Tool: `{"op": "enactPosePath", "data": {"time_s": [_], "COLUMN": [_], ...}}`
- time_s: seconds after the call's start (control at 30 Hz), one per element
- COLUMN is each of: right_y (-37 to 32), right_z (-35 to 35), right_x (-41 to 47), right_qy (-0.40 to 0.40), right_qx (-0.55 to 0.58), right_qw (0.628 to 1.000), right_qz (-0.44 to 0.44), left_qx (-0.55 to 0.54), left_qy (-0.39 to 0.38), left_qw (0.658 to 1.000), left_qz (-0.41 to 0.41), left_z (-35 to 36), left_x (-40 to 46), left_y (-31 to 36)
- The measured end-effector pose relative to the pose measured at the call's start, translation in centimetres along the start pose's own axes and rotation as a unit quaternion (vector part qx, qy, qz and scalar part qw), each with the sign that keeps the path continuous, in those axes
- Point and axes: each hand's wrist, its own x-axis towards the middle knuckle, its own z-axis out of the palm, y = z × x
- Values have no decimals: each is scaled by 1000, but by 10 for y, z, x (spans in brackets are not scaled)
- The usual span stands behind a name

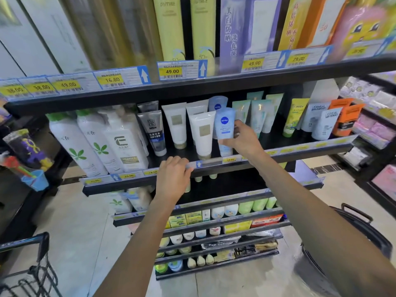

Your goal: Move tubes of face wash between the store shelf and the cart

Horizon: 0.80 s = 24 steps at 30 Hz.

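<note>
The right hand is up at the middle shelf, its thumb and fingers curled round a pale blue Nivea tube. The tube stands cap-down at the front of the shelf, just right of a white tube with a gold cap, and a second Nivea tube stands behind it. Whether its cap touches the shelf or is just above it I cannot tell.

The left hand rests on the shelf's front rail, fingers bent over the edge beside a price tag, holding nothing else.

Left of the white tubes stands a grey men's tube, then tall white bottles with green leaf prints. To the right are pale green tubes, a yellow tube and orange boxes.

The cart, black wire, shows at the lower left corner, well apart from the hands. A dark basket sits low on the right.
</note>
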Motion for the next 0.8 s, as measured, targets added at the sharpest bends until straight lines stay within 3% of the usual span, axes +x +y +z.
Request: {"op": "enactPosePath", "data": {"time_s": [0.8], "right_y": [15], "right_z": [24], "right_x": [30], "right_qy": [46], "right_qx": [-59], "right_qw": [997], "right_qz": [9], "left_qx": [7], "left_qy": [28], "left_qw": [999], "left_qz": [-20], "left_z": [5], "left_x": [-3], "left_y": [1]}}
